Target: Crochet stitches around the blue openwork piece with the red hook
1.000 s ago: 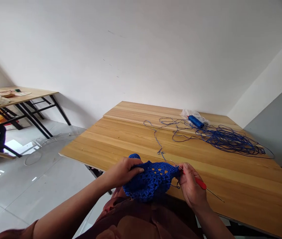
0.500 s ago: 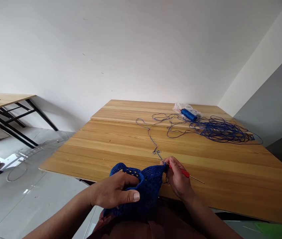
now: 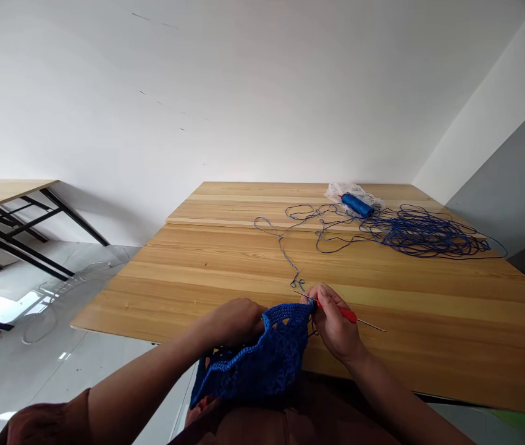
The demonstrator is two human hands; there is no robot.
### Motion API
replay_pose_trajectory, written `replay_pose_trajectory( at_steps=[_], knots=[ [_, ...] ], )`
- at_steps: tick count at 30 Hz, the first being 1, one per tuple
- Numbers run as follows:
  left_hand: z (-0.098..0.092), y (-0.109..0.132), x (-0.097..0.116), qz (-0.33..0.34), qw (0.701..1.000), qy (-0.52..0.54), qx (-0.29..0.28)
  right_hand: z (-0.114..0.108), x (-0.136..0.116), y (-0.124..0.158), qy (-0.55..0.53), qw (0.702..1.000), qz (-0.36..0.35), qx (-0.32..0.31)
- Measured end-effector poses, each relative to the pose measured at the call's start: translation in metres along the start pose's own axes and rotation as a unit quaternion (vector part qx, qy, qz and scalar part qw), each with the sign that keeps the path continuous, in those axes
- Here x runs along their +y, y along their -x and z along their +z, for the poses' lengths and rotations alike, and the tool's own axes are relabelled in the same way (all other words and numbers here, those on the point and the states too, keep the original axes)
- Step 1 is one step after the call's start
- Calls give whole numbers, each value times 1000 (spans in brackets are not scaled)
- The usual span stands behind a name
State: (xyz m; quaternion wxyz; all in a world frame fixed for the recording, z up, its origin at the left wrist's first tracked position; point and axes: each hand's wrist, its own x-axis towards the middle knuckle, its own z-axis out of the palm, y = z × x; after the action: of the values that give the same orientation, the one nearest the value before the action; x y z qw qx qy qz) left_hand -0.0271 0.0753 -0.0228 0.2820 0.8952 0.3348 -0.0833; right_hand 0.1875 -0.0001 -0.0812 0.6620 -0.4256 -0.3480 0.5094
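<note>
Blue crochet piece (image 3: 262,358) hangs off the near edge of the wooden surface (image 3: 429,296). It looks soft, light and floppy, and is best pinched at its top rim beside the working loop. A loose yarn tangle (image 3: 420,232) lies at the surface's far right. The left hand (image 3: 237,321) is closed on the piece's rim; the right hand (image 3: 334,324) pinches a red-handled crochet hook (image 3: 348,315) at that near edge.

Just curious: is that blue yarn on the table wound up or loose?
Mostly loose: thin blue yarn sprawls in tangled loops over the light wooden table.
</note>
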Motion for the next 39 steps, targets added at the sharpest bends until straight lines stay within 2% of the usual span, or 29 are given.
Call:
replay_pose_trajectory(
  at_steps=[3, 7, 9, 12, 15, 18, 19, 22, 28, 30, 35, 37, 39],
  knots=[
    [12, 10, -5, -29, 999, -9, 10, -5, 1, 4, -3, 1000, 6, 7],
    [17, 22, -8, -60, 997, -36, 38, -5, 1, 8, -10, 1000, 20, -6],
    [17, 24, -6, -49, 997, -2, 51, -4, 2, 8, -14, 1000, 24, -9],
    [21, 22, -3, -15, 992, 104, 72, -4, 4, 9, -14, 1000, 23, -4],
    [26, 15, -10, -1, 979, 162, 121, -8, 6, 9, -6, 1000, 13, 12],
    [28, 5, -27, -5, 971, 109, 212, -11, 9, 10, 12, 999, -3, 33],
    [28, 1, -34, -8, 971, 82, 226, -11, 11, 10, 21, 999, -8, 38],
    [28, -10, -54, -19, 976, 63, 209, -11, 14, 12, 54, 997, -23, 47],
    [30, -14, -80, -61, 963, 100, 242, -11, 15, 17, 100, 994, -17, 45],
    [30, -9, -85, -76, 959, 134, 237, -11, 14, 18, 106, 993, -11, 47],
    [32, 8, -90, -83, 952, 234, 180, -9, 11, 18, 116, 992, -4, 48],
    [34, 11, -89, -103, 939, 261, 198, -7, 11, 18, 121, 992, -2, 47],
    [35, 11, -89, -122, 938, 237, 223, -6, 10, 18, 125, 991, -3, 46]
  ],
)
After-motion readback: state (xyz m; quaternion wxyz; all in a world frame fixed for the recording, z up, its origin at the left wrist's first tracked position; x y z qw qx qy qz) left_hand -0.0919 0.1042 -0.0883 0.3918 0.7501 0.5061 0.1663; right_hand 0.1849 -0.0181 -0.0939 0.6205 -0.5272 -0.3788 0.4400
